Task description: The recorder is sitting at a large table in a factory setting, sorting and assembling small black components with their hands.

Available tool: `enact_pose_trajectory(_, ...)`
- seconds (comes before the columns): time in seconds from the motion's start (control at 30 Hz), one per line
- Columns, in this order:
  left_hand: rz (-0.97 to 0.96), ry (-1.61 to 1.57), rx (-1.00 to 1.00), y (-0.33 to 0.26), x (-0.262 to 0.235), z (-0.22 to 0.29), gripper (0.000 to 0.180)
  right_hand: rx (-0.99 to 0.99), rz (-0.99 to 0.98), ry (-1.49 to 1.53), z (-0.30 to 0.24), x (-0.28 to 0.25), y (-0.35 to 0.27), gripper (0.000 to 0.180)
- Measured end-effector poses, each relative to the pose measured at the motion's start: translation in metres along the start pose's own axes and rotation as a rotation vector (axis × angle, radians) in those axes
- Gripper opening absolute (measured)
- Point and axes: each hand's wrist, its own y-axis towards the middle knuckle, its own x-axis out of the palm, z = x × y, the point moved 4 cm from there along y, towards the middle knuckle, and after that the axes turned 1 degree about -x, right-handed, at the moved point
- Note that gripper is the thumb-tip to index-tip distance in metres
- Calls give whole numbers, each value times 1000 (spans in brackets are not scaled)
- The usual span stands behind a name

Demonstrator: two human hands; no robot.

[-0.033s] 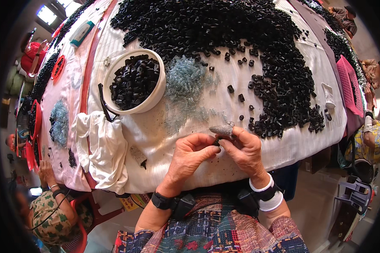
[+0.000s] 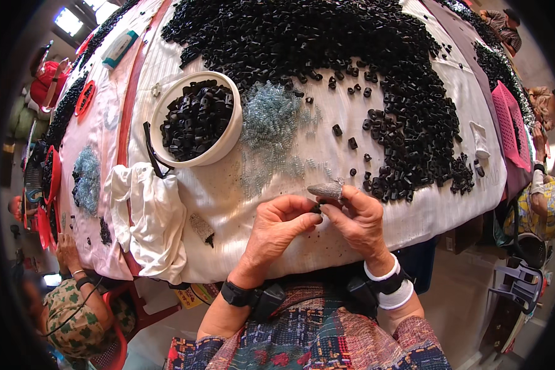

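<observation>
Small black plastic part (image 2: 316, 208) sits pinched between both hands, just off the counter (image 2: 277, 185) edge at 6 o'clock. Left hand (image 2: 276, 227) and right hand (image 2: 357, 219): fingers clamped on part w/ thumb and forefinger. Judged light, rigid, smooth, so grip across its sides. Loose black pieces (image 2: 413, 135) at 1 o'clock; white bowl (image 2: 222, 145) at 10 o'clock.

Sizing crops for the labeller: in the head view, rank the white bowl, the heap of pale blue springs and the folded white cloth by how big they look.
1. white bowl
2. folded white cloth, about as big in the picture as the bowl, so I wouldn't split them firmly.
3. heap of pale blue springs, its dense part is smallest, though loose ones trail wider.
</observation>
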Motion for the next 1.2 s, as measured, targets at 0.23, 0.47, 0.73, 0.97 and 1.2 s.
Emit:
enact_pose_trajectory(0.23,7,-5,-30,4,-1,2,22,-137,109,-136,-5,-3,2,24)
enact_pose_trajectory(0.47,16,-32,-27,3,-1,3,21,-256,147,-318,-19,2,0,24)
enact_pose_trajectory(0.73,-6,-51,10,2,-2,6,20,-448,163,-459,-38,8,-2,26)
enact_pose_trajectory(0.97,-4,-4,22,1,-3,7,24,-518,134,-484,-31,12,-3,29)
enact_pose_trajectory(1.2,3,-24,-3,1,-3,5,23,-506,91,-499,-28,10,-2,31)
